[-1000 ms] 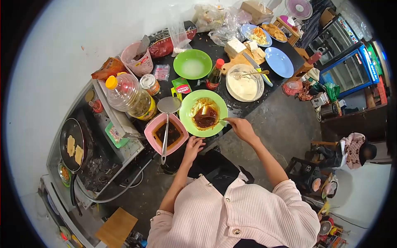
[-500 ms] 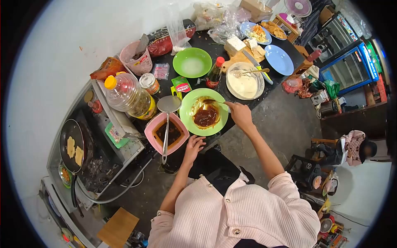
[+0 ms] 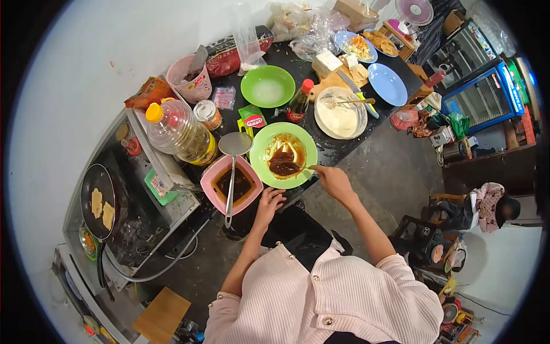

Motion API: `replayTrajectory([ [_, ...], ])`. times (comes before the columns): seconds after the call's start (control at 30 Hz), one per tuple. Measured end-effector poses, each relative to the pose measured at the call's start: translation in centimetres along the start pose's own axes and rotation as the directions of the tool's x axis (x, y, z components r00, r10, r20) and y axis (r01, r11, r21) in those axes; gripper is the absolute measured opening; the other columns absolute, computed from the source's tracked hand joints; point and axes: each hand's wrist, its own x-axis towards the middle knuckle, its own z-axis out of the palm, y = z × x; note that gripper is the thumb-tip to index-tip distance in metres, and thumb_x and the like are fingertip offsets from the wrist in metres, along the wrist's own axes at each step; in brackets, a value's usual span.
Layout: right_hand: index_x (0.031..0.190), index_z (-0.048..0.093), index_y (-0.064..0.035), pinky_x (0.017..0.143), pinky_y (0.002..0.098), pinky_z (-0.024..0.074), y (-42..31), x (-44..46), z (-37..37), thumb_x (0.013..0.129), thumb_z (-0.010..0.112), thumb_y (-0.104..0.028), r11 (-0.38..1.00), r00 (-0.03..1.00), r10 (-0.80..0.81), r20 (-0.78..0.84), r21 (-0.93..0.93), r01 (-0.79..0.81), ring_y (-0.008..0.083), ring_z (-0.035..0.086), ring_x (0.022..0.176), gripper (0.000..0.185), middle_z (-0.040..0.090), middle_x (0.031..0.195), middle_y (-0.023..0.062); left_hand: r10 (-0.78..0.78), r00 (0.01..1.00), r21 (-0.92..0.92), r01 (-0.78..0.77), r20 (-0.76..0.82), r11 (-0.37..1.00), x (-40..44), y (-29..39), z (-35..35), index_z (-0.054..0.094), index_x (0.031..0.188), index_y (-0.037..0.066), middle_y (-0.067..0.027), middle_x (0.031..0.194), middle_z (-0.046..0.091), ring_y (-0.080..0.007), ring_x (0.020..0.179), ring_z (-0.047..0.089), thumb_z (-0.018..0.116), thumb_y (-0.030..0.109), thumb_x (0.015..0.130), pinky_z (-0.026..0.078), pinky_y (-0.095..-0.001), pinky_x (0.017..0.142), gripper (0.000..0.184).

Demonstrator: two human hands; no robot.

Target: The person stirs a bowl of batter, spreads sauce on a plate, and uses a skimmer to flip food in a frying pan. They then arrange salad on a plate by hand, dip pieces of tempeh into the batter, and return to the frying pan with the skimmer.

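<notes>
My right hand [image 3: 334,182] is closed round the handle of a spoon [image 3: 297,167]. The spoon's bowl lies in dark brown sauce [image 3: 282,156] on a light green plate [image 3: 306,143]. My left hand [image 3: 270,205] rests at the near edge of that plate, fingers stretched out, holding nothing. Beside it stands a pink bowl [image 3: 209,195] of dark liquid. A long-handled strainer [image 3: 235,144] lies across this bowl. Behind the plate are a red-capped sauce bottle [image 3: 299,102] and a bowl of pale batter [image 3: 342,116] with a spoon in it.
At left, a frying pan [image 3: 90,222] with two pale pieces sits on the stove [image 3: 137,212]. A big oil bottle [image 3: 177,133] and a can [image 3: 207,114] stand nearby. Farther back are a green bowl [image 3: 249,86], a knife [image 3: 354,87] on a cutting board and a blue plate [image 3: 395,86].
My right hand has moved down toward me, bringing the spoon from the plate's upper part to its lower right and shifting the sauce. My left hand stays in place.
</notes>
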Motion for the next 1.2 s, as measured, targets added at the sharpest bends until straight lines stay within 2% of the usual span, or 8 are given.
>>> replayTrajectory([
  [0.13, 0.103, 0.062, -0.0137, 0.061, 0.0448, 0.0455, -0.4, 1.1, 0.3, 0.081, 0.046, -0.009, 0.996, 0.996, 0.011, -0.093, 0.086, -0.003, 0.0357, 0.059, 0.067, 0.028, 0.059, 0.071, 0.02, 0.0, 1.0, -0.002, 0.0, 0.006, 1.0, -0.1, 0.1, -0.1, 0.033, 0.122, 0.006, -0.0067, 0.115, 0.054, -0.0147, 0.096, 0.055, 0.046, 0.013, 0.089, 0.042, -0.0277, 0.082, 0.035],
  [0.23, 0.104, 0.061, -0.0143, 0.06, 0.044, 0.0453, -0.6, 1.2, 1.1, 0.081, 0.046, -0.009, 0.998, 0.998, -0.049, 0.044, 0.036, 0.047, 0.0352, 0.059, 0.066, 0.028, 0.059, 0.07, 0.02, -0.007, 1.0, 0.013, 0.007, 0.004, 1.0, -0.3, 0.6, 0.2, 0.034, 0.122, 0.006, -0.0069, 0.115, 0.054, -0.0143, 0.096, 0.055, 0.046, 0.011, 0.089, 0.042, -0.0268, 0.082, 0.035],
  [0.37, 0.103, 0.062, -0.0143, 0.06, 0.0435, 0.0458, -0.5, 1.1, -0.4, 0.082, 0.047, -0.011, 0.992, 0.994, -0.074, -0.085, 0.092, 0.082, 0.0335, 0.059, 0.064, 0.026, 0.059, 0.069, 0.0191, -0.008, 1.0, 0.009, 0.008, 0.003, 1.0, -0.5, 0.6, 0.1, 0.035, 0.122, 0.006, -0.0067, 0.116, 0.054, -0.0135, 0.096, 0.055, 0.044, 0.01, 0.089, 0.042, -0.0256, 0.081, 0.035],
  [0.47, 0.102, 0.063, -0.0141, 0.061, 0.0431, 0.0462, -0.2, 0.1, -0.6, 0.082, 0.047, -0.01, 0.995, 0.994, -0.094, 0.057, -0.015, 0.095, 0.0331, 0.059, 0.064, 0.026, 0.059, 0.069, 0.0192, 0.003, 1.0, 0.021, -0.003, 0.02, 1.0, -0.8, 0.4, 0.0, 0.035, 0.123, 0.006, -0.0063, 0.116, 0.054, -0.0134, 0.096, 0.055, 0.044, 0.01, 0.089, 0.042, -0.025, 0.081, 0.035],
  [0.63, 0.101, 0.063, -0.014, 0.059, 0.0433, 0.0463, 0.1, 0.8, -0.3, 0.08, 0.047, -0.01, 0.999, 0.992, -0.013, -0.129, 0.042, 0.019, 0.0336, 0.06, 0.065, 0.026, 0.06, 0.07, 0.0192, -0.018, 1.0, 0.018, 0.018, 0.008, 1.0, -0.9, 0.5, -0.1, 0.033, 0.125, 0.007, -0.0053, 0.116, 0.054, -0.0135, 0.096, 0.055, 0.045, 0.009, 0.088, 0.041, -0.0255, 0.082, 0.039],
  [1.07, 0.101, 0.057, -0.0096, 0.059, 0.0456, 0.046, 2.0, 2.6, 2.1, 0.082, 0.048, -0.011, 0.995, 0.964, -0.101, -0.246, -0.001, 0.104, 0.0353, 0.059, 0.063, 0.021, 0.06, 0.07, 0.0183, -0.007, 1.0, 0.052, 0.007, -0.003, 0.999, -1.6, 0.1, 0.3, 0.034, 0.126, 0.008, -0.0052, 0.118, 0.052, -0.0132, 0.097, 0.054, 0.047, 0.013, 0.088, 0.041, -0.0264, 0.083, 0.041],
  [1.1, 0.101, 0.051, -0.0072, 0.058, 0.0479, 0.0456, 2.3, 2.8, 2.4, 0.084, 0.048, -0.015, 1.0, 0.989, -0.006, -0.146, 0.011, 0.007, 0.0384, 0.058, 0.062, 0.019, 0.06, 0.069, 0.0197, -0.004, 1.0, 0.056, 0.004, -0.007, 0.998, -1.8, -0.1, 0.3, 0.034, 0.127, 0.007, -0.0055, 0.119, 0.052, -0.0136, 0.098, 0.054, 0.049, 0.014, 0.088, 0.04, -0.0266, 0.083, 0.042],
  [1.2, 0.101, 0.047, -0.005, 0.058, 0.05, 0.0447, 3.4, 3.1, 3.4, 0.085, 0.047, -0.02, 0.991, 0.989, 0.087, -0.12, 0.114, -0.074, 0.0409, 0.058, 0.063, 0.021, 0.059, 0.068, 0.0209, 0.027, 0.999, 0.078, -0.025, -0.025, 0.997, -2.4, -0.9, 0.5, 0.034, 0.127, 0.009, -0.0059, 0.122, 0.051, -0.0144, 0.098, 0.054, 0.048, 0.017, 0.088, 0.041, -0.028, 0.084, 0.042],
])
